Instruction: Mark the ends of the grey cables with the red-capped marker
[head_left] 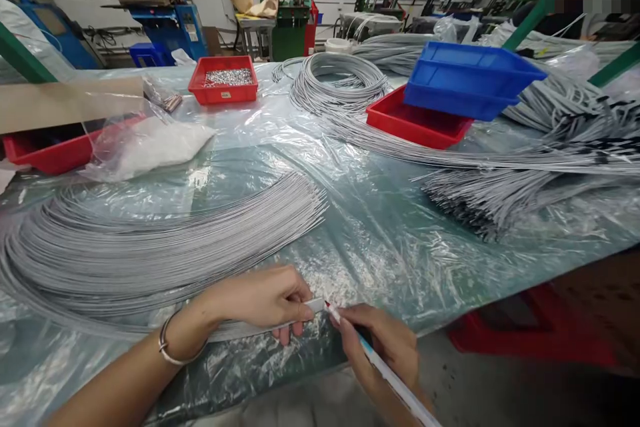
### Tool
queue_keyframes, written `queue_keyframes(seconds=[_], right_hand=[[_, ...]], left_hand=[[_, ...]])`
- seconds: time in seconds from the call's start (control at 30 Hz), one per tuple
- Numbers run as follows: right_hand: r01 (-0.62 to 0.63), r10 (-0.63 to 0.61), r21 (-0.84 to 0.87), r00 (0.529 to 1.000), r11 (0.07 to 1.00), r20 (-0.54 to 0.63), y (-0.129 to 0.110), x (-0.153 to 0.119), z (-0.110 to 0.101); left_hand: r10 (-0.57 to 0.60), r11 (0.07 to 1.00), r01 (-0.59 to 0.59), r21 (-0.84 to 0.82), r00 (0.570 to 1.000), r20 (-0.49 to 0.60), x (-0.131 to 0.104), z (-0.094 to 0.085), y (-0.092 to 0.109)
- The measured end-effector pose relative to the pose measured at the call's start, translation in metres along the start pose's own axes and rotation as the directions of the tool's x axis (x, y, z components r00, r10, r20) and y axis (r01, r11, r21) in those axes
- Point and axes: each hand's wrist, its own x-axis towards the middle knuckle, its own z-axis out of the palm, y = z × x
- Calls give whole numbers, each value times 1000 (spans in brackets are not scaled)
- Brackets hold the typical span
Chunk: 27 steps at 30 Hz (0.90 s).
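In the head view, the left hand [260,297] closes its grip on the end of a thin bundle of grey wires [240,330] at the near edge of the desk [380,240], thumb and fingers pinched round a pale tag [316,305] at the bundle's tip. The right hand [387,347] grips a white pen [385,370], its red tip touching that tag. Behind the hands a broad curved sheaf of grey wire [150,247] lies on the clear plastic sheet. Farther back stand a red tray of small metal parts [223,80] and a blue bin [467,80] stacked on another red tray [415,123].
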Motion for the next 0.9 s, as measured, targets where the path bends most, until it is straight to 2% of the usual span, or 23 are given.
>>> queue_keyframes(seconds=[0.17, 0.3, 0.37, 0.43, 0.47, 0.53, 0.6, 0.67, 0.77, 0.9], right_hand=[[11, -16, -68, 997, 998, -70, -9, 7, 4], [41, -47, -84, 996, 996, -73, -12, 7, 5], [1, -6, -52, 996, 999, -93, -9, 6, 3], [-83, 86, 35, 992, 996, -94, -5, 6, 1], [-125, 130, 82, 990, 989, -60, -3, 8, -1], [-199, 185, 156, 978, 968, 95, -1, 15, -5], [-238, 169, 214, 940, 947, 297, -3, 25, -8], [-236, 121, 233, 899, 943, 421, -7, 34, -10], [-184, 75, 208, 892, 961, 446, -16, 42, -7], [-252, 51, 395, 890, 883, 453, -23, 41, -2]], left_hand=[[2, 999, -1, 46, 1000, -25, -4, 1, 2], [-15, 999, 15, 41, 1000, -7, -4, 1, 2], [-32, 998, 32, 48, 999, -6, -6, 1, 3], [-27, 995, 31, 96, 998, -49, -11, 3, 8], [-12, 990, 24, 136, 996, -83, -15, 4, 12], [43, 967, 0, 256, 986, -161, -24, 7, 21], [104, 928, -16, 372, 971, -216, -33, 8, 31], [140, 905, -34, 425, 965, -222, -39, 9, 39], [123, 939, -64, 339, 980, -155, -44, 7, 48], [135, 971, -115, 210, 987, -83, -47, 4, 53]])
